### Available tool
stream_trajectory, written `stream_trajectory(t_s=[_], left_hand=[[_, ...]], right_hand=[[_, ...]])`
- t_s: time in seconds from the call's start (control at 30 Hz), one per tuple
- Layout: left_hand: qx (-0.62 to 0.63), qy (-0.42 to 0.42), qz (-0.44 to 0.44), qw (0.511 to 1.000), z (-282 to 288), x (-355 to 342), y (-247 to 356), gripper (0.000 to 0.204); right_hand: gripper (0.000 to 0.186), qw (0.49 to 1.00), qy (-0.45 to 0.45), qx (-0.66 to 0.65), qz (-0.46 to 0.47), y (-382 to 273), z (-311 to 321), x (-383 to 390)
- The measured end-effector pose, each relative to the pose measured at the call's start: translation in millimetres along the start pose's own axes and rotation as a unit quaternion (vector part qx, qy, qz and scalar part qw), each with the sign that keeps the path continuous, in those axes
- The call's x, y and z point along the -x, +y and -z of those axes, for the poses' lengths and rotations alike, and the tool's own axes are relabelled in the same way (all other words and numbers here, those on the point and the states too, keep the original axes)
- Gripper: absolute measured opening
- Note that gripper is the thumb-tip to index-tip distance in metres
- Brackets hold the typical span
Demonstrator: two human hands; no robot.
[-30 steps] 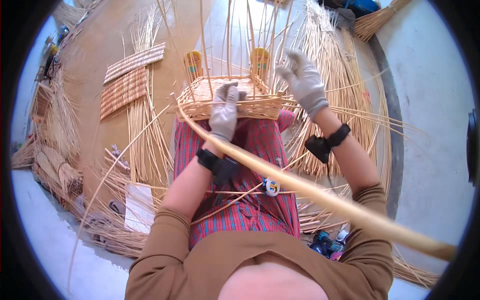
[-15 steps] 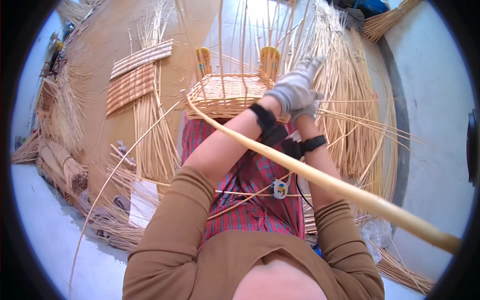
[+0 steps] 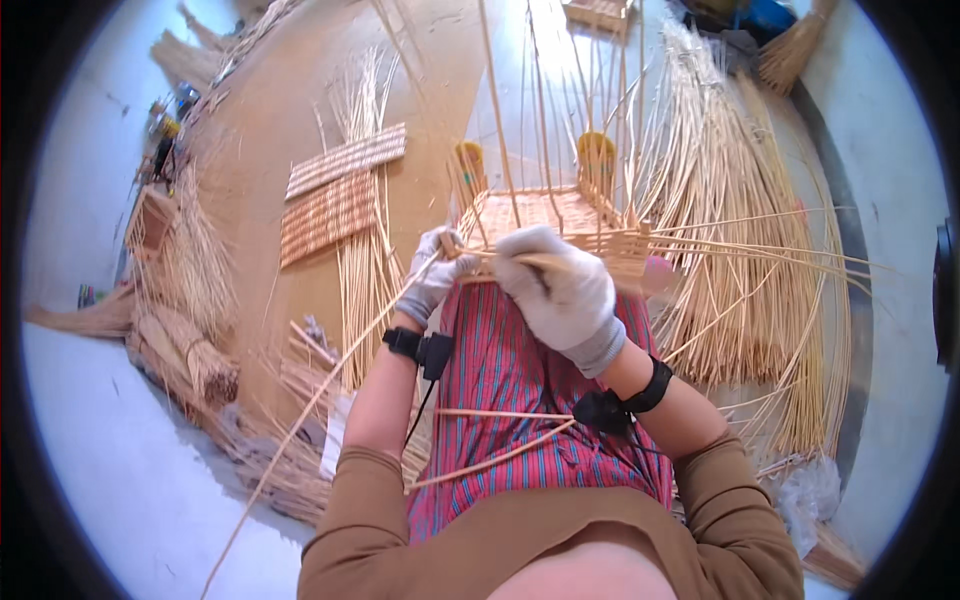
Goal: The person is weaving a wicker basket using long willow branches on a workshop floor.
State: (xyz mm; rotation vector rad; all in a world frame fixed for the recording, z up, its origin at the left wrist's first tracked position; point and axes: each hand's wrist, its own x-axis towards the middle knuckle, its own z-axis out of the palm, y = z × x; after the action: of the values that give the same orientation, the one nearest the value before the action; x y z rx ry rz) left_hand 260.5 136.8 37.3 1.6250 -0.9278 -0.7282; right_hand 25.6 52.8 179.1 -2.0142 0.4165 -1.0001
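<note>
A partly woven wicker basket [image 3: 535, 208] with tall upright stakes rests in front of me above my lap. My left hand [image 3: 432, 278], in a pale glove, is closed at the basket's near left corner. Its fingers pinch a long wicker rod [image 3: 355, 348] that runs down to the lower left. My right hand [image 3: 565, 305], gloved too, is curled in front of the near wall, its fingers round a wicker strand stretching from the left hand. Motion blurs these fingers a little.
Two yellow cans [image 3: 597, 158] stand behind the basket. A large bundle of loose rods [image 3: 725, 220] lies on the right. Woven panels [image 3: 335, 215] rest on rods at left. Rods from the basket stick out rightward, and two more cross the checked cloth [image 3: 540, 450] on my lap.
My hands have parted from the basket's right side: the left is now at the near left corner, the right at the near wall. The thick rod across the foreground has left that position.
</note>
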Motion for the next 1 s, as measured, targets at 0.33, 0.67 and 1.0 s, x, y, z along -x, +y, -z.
stream_trajectory(t_s=[0.33, 0.67, 1.0], left_hand=[[0.302, 0.132, 0.017, 0.944, -33.0, 41.6, 21.6, 0.042], [-0.505, 0.058, -0.123, 0.852, -66.6, 36.7, 47.2, 0.085], [-0.511, 0.042, -0.141, 0.847, -57.5, 39.1, 52.2, 0.078]], right_hand=[[0.018, 0.861, 0.166, -0.217, -0.428, 149.7, 35.8, 25.4], [0.023, 0.98, 0.079, 0.091, -0.157, 98.2, 17.6, -66.6], [0.033, 0.963, 0.201, -0.143, -0.108, 114.2, 33.8, -14.2]])
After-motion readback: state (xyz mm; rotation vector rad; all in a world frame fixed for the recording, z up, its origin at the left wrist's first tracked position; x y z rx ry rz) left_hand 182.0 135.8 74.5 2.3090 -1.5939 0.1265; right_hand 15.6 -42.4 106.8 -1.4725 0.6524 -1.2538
